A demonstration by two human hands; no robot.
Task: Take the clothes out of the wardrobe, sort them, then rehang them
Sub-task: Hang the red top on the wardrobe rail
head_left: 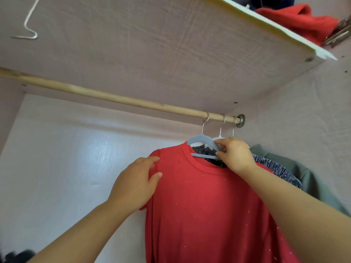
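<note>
A red T-shirt (199,205) with tiny pale flecks hangs front-on from a light blue hanger (198,139) at the right end of the wardrobe. The hanger's metal hook sits over the wooden rod (114,97).

The right hand (235,154) is at the neckline. Its fingers (221,142) are curled and pinch the right side of the blue hanger, with one fingertip on the sloping upper arm and another on the lower crossbar, just above the shirt's collar. The left hand (136,183) holds the shirt's left shoulder. Its fingers lie bent over the top of the shoulder seam and the thumb presses on the front of the cloth, so the fabric sits between them where the short sleeve begins.

Just behind the red shirt hang two more garments, a dark speckled knit (279,168) and then a grey-green top (311,181) nearest the side wall. Their hanger hooks (222,126) sit close together on the rod beside the round metal bracket (241,120).

The rest of the rod runs bare to the left, in front of the white back panel (66,158). Above it is the underside of a shelf (152,44). A crumpled red cloth (298,18) lies on top of that shelf at the upper right. A white wire hook (28,23) shows at the upper left, and something dark and blurred (17,256) lies in the bottom left corner.
</note>
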